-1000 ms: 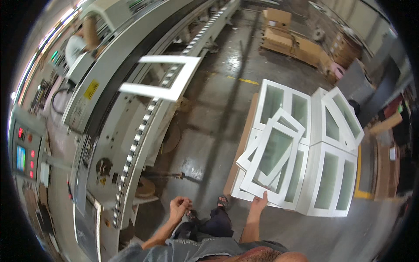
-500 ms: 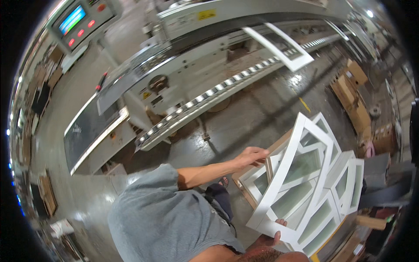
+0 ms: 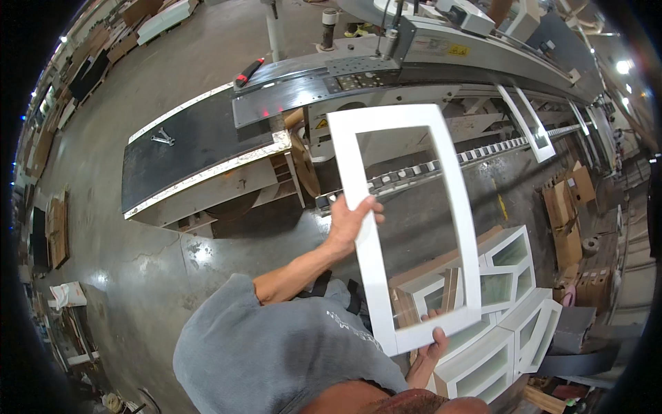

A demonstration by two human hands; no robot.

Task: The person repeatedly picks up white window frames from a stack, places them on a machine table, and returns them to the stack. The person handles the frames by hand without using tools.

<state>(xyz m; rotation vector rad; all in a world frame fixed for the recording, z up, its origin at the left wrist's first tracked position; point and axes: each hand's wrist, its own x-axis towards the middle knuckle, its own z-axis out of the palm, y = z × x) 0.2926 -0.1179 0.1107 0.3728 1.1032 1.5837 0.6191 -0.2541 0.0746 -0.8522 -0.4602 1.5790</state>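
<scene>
A white rectangular frame [image 3: 456, 200] is held up in front of me, its large opening showing the machine and floor behind. My left hand [image 3: 352, 222] is closed around its left side bar, thumb over the front. Lower down, my right hand [image 3: 432, 343] grips the bottom bar near its right corner, the thumb in front and fingers showing through the opening. Below and to the right lies a stack of similar white frames [image 3: 476, 366], just behind the held one's lower end. Another white frame [image 3: 543, 150] rests on the machine's roller rail.
A long machine [image 3: 427, 55] with a roller rail [image 3: 496, 147] runs across the far side. Its black-topped end table [image 3: 186, 162] carries a wrench [image 3: 163, 137], and a red-and-black tool [image 3: 249, 72] lies on the metal bed. Cardboard boxes [image 3: 562, 228] stand at the right.
The held frame has been lifted off the stack and turned upright toward the machine. My left hand, earlier beside the stack, now grips its side bar. The view has swung left.
</scene>
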